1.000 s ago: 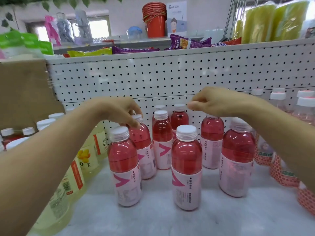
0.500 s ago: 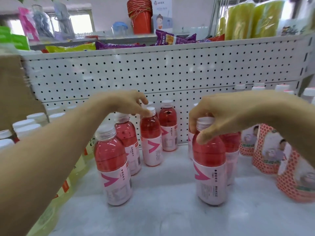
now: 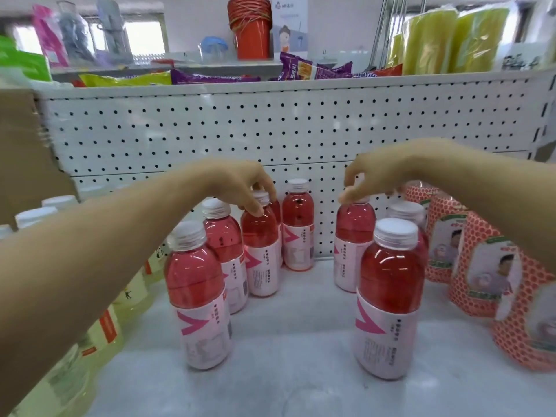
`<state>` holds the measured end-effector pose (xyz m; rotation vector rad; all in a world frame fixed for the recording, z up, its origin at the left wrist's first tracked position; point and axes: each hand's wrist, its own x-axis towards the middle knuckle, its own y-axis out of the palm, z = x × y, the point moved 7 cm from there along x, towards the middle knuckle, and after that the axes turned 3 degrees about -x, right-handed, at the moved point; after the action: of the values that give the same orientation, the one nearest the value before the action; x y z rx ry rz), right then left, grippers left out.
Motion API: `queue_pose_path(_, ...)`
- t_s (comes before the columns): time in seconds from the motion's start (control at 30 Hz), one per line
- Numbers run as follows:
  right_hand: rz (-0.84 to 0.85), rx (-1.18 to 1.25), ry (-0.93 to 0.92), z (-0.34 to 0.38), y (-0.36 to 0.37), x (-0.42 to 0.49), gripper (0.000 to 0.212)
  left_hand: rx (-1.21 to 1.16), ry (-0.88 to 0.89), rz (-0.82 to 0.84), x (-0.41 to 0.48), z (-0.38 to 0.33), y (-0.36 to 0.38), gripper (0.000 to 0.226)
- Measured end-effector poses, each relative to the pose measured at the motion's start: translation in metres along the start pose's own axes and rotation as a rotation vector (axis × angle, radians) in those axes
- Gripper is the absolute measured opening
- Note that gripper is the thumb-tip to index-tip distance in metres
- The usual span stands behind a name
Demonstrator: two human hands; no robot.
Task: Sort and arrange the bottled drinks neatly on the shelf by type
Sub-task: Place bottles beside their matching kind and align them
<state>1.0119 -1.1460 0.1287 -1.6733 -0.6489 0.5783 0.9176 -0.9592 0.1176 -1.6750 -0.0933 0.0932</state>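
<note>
Several pink-drink bottles with white caps and pink-white labels stand on the white shelf (image 3: 294, 371). My left hand (image 3: 240, 185) grips the cap of the third bottle (image 3: 261, 251) in a left-hand row running back to the pegboard. My right hand (image 3: 379, 173) grips the cap of a rear bottle (image 3: 352, 245) on the right. In front of that one stands another pink bottle (image 3: 388, 302), with a further one (image 3: 406, 210) partly hidden behind it. The nearest left bottle (image 3: 198, 296) stands free.
Pale yellow drink bottles (image 3: 102, 326) line the left edge under my left arm. Orange-patterned bottles (image 3: 487, 275) stand at the right. A white pegboard (image 3: 270, 130) backs the shelf. Snack bags and red buckets sit on the shelf above.
My right hand let go of the near right bottle, which now stands on the shelf, and moved back onto the rear bottle's cap. My left hand stays on its bottle's cap.
</note>
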Motion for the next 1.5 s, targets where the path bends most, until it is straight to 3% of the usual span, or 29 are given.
queue_pose_path(0.07,0.071,-0.004,0.029,-0.003,0.013,0.015,0.054,0.026,0.008,-0.020,0.002,0.001,0.000,0.036)
queue_pose_path(0.33,0.079,0.105,-0.148,0.010,0.011,0.042,0.023,-0.035,0.035,-0.016,0.003,0.004,0.002,0.036)
queue_pose_path(0.7,0.229,0.146,-0.143,-0.007,0.009,0.048,0.027,-0.064,0.003,0.115,0.005,-0.003,-0.003,0.036)
queue_pose_path(0.9,0.351,0.056,-0.097,-0.010,0.009,0.047,0.028,-0.051,-0.020,0.197,0.016,-0.006,-0.001,0.022)
queue_pose_path(0.97,0.305,0.071,-0.127,0.000,0.002,0.058,0.033,-0.126,0.006,0.114,0.021,-0.006,-0.008,0.025)
queue_pose_path(1.07,0.104,0.178,-0.183,0.019,-0.013,0.083,0.047,-0.100,-0.031,-0.159,0.032,0.007,-0.030,0.030)
queue_pose_path(1.17,0.104,0.220,-0.241,0.043,-0.007,0.101,0.054,0.048,-0.134,-0.056,0.048,0.025,-0.023,0.045)
queue_pose_path(1.27,0.088,0.155,-0.264,0.054,-0.002,0.112,0.044,-0.022,-0.168,0.052,0.060,0.028,-0.006,0.045)
queue_pose_path(1.5,0.070,0.092,-0.282,0.042,0.001,0.120,0.035,0.039,-0.092,-0.007,0.074,0.014,-0.005,0.045)
